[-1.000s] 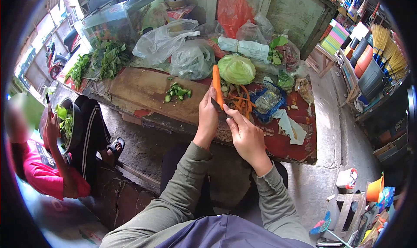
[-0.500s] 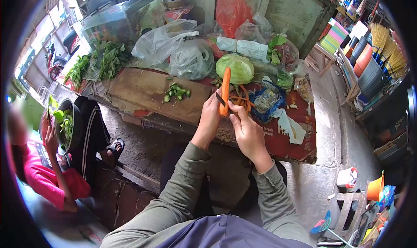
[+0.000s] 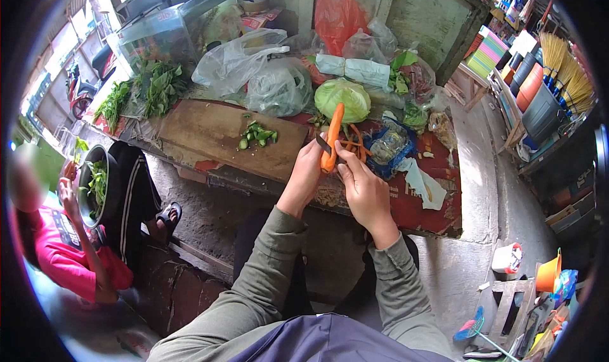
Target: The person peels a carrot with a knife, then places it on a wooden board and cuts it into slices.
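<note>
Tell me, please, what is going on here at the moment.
The camera wearer's left hand and right hand meet at a carrot, with a dark blade showing beside it; which one holds the blade is hard to tell. Orange strips lie on the table near a cabbage, and chopped green pieces sit on a wooden board. Off to the left, another person in pink has a bowl of leafy greens.

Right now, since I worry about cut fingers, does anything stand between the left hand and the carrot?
Yes: a dark blade shows between the left hand and the left edge of the carrot. Whether those fingers also touch the carrot is hidden. Nothing visible separates it from the right hand's fingertips.
</note>
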Action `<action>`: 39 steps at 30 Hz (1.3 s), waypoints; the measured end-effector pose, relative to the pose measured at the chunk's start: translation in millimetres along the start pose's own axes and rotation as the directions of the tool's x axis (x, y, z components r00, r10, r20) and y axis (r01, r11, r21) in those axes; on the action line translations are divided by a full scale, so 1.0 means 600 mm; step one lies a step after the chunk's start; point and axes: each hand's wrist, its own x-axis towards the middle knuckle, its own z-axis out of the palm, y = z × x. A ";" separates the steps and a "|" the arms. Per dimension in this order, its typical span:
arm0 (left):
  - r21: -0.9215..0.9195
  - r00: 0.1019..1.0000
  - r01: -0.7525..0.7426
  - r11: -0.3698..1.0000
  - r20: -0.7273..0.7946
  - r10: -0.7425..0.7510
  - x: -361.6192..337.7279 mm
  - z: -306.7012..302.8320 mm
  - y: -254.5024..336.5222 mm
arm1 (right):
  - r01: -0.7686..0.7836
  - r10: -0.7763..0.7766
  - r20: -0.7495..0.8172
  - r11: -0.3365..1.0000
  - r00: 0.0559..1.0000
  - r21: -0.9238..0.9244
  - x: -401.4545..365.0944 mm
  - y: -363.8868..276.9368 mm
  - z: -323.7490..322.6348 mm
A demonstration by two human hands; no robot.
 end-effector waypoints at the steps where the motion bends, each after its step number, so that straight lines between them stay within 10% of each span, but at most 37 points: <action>1: 0.004 1.000 0.008 1.000 -0.006 -0.008 0.002 -0.003 -0.002 | 0.000 0.000 0.000 1.000 1.000 0.001 0.000 0.003 0.002; 39: 0.007 0.957 0.231 0.973 0.176 -0.229 -0.009 0.011 0.006 | -0.127 0.124 -0.084 0.991 0.989 -0.032 0.026 0.064 -0.028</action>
